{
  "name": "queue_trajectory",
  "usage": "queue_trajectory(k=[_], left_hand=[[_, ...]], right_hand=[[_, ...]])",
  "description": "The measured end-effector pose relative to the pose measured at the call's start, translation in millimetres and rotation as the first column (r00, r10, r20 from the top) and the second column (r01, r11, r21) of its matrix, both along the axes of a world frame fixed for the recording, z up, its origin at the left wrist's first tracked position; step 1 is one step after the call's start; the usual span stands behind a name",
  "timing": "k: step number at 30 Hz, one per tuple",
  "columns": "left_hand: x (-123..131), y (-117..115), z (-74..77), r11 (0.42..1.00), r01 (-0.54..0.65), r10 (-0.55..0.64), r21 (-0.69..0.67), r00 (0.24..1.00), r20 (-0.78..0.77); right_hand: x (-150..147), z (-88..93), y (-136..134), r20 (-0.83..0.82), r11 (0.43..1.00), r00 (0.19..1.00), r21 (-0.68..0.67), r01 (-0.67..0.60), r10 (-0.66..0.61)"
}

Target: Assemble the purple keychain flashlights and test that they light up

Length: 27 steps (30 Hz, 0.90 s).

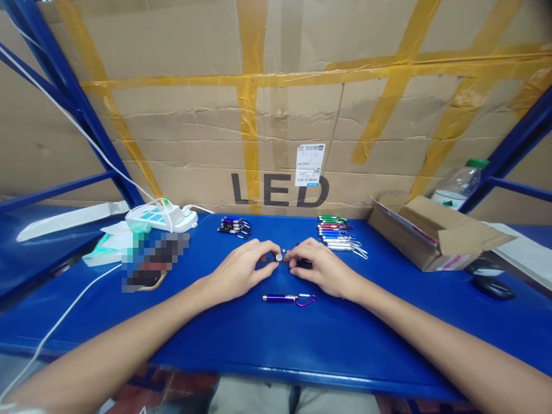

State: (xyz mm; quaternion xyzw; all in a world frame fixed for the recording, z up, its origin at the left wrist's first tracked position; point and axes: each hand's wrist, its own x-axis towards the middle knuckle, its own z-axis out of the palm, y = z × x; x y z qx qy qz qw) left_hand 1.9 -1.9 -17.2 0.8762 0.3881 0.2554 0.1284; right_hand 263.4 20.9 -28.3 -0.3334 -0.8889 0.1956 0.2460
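The left hand (241, 268) and right hand (322, 268) meet just behind the torch (282, 297), their fingertips pinching a silver part (279, 257) between them. The right hand's fingers also curl shut around a dark piece (305, 264).

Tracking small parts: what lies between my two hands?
A small silver round part, at the fingertips of the left hand and right hand; head view shows it.
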Motion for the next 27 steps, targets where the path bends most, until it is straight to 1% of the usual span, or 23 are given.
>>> queue_trajectory(k=[5,12,17,23,27], left_hand=[[-0.2,0.6,0.4,0.996,0.044,-0.043,0.077,0.999,-0.016],[-1.8,2.5,-0.8,0.995,0.061,-0.056,0.078,0.996,-0.062],[-1.8,2.8,-1.0,0.996,0.027,-0.022,0.082,0.998,-0.053],[0.1,2.4,-0.1,0.996,-0.045,0.048,0.071,0.998,-0.042],[0.7,3.6,-0.1,0.991,-0.122,0.123,0.055,0.992,-0.008]], right_hand=[[0.3,0.9,0.4,-0.014,0.999,1.0,-0.034,-0.016,0.015],[2.4,6.1,0.7,0.013,0.997,0.998,-0.048,-0.067,0.068],[5.8,11.1,-0.7,0.059,0.998,0.997,-0.005,-0.057,0.057],[7.4,11.8,-2.2,0.074,0.998,0.995,-0.009,-0.069,0.07],[8.4,11.0,-1.1,0.064,0.997,0.997,0.068,-0.042,0.037]])
